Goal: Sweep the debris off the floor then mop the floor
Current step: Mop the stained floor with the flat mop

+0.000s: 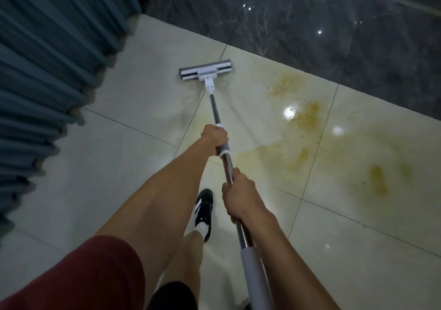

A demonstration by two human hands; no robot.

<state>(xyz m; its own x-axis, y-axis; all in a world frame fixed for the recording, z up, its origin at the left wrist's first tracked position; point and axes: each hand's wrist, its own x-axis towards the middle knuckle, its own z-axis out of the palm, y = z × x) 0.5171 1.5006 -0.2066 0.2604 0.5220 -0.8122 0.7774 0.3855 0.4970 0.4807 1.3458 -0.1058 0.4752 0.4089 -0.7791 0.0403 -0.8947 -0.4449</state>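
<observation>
Along the frame's left edge a pleated curtain (47, 59) hems in the stroke. At centre, left hand (214, 138) grips the mop (205, 72) high for reach, right hand (238, 197) lower for steering. Yellow stains (307, 118) await on the pale floor (119, 166), right.
</observation>
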